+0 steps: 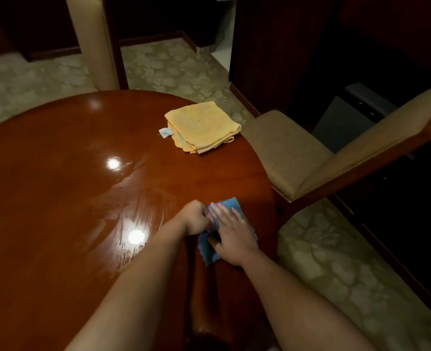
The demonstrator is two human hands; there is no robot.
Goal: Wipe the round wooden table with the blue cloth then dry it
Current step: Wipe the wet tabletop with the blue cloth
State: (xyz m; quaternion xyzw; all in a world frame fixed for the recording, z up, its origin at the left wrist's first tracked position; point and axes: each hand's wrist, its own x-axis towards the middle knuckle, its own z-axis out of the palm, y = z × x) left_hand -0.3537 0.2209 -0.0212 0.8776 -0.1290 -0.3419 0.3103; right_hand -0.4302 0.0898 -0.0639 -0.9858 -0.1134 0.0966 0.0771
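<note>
The round wooden table (70, 198) fills the left and middle of the view, glossy, with wet streaks across its centre. The blue cloth (208, 250) lies near the table's right edge. My right hand (233, 233) presses flat on top of it with straight fingers. My left hand (196, 219) is curled at the cloth's left edge and grips a fold of it. A folded yellow cloth (201, 126) sits farther back on the table, near its far right edge.
A beige upholstered chair (310, 158) with a wooden frame stands close to the table's right side. Another chair back (95, 41) rises beyond the far edge. Patterned carpet (336, 262) surrounds the table, and dark cabinets (272, 46) stand at the back right.
</note>
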